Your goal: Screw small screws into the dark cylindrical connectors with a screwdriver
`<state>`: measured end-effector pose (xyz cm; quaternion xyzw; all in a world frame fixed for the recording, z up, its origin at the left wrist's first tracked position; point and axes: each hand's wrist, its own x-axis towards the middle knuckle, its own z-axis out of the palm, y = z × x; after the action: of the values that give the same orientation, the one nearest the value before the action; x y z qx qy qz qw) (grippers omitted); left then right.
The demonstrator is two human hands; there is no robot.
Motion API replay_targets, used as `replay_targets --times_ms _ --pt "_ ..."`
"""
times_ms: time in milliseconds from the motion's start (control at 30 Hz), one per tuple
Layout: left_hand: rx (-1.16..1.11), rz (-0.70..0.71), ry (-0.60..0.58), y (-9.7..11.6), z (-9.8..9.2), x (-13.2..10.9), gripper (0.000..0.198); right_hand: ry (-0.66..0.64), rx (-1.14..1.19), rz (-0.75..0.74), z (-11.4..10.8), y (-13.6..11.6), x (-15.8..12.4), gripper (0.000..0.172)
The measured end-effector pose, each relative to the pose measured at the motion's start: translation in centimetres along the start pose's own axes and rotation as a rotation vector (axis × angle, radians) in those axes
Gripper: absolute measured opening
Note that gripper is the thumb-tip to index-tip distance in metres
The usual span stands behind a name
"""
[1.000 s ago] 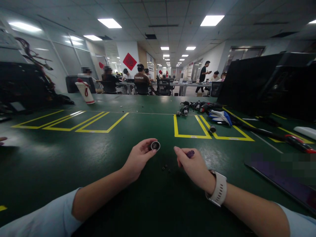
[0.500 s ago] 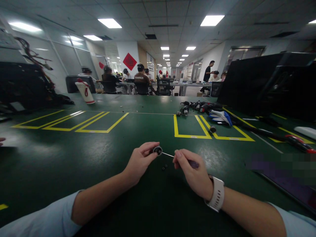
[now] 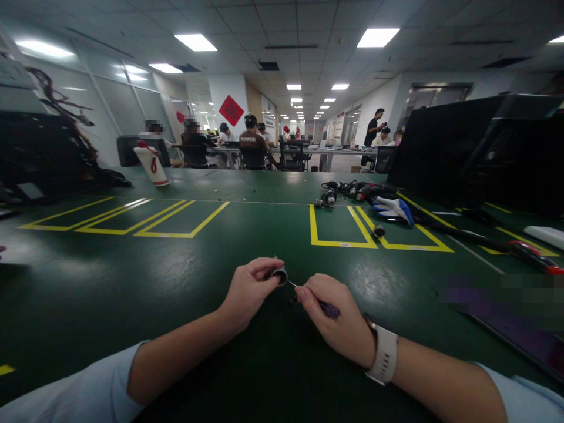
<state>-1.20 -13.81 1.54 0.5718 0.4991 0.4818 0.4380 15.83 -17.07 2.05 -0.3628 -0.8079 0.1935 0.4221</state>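
Between thumb and fingers, my left hand (image 3: 251, 291) grips a small round metal housing (image 3: 281, 275) with a dark hollow, its opening turned toward my right hand. My right hand (image 3: 332, 314) is closed around the purple handle of a screwdriver (image 3: 329, 309). The thin shaft points left, its tip at the edge of the housing's opening; whether it touches cannot be made out. Just below, a few tiny dark ring-like parts (image 3: 291, 301) lie on the green table (image 3: 198, 317), partly hidden by my right fingertips.
Yellow tape outlines (image 3: 343, 244) mark the table. Farther right lie black-and-metal parts (image 3: 330, 197), a blue-and-white glove (image 3: 393, 210) and a small cylinder (image 3: 378, 231). A cup (image 3: 151, 164) stands far left. A dark, partly blurred flat device (image 3: 515, 329) lies at right. Several people sit beyond.
The screwdriver's tip has come out of the housing toward the right. My right hand has shifted left and down, fingers nearer the tip. The housing has tilted, its opening facing lower.
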Motion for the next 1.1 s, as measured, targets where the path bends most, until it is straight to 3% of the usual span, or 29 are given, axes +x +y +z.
replay_targets --times_ms 500,933,1100 --pt "0.039 0.050 0.019 -0.5 0.3 0.0 0.022 -0.002 -0.106 -0.051 0.4 -0.5 0.0 0.028" --pt "0.004 -0.036 0.002 0.3 0.3 -0.4 0.024 0.007 -0.021 -0.015 0.2 -0.4 0.0 0.030" --pt "-0.034 -0.090 0.016 -0.1 0.1 0.2 0.025 0.146 0.087 0.052 -0.8 -0.6 -0.1 0.038"
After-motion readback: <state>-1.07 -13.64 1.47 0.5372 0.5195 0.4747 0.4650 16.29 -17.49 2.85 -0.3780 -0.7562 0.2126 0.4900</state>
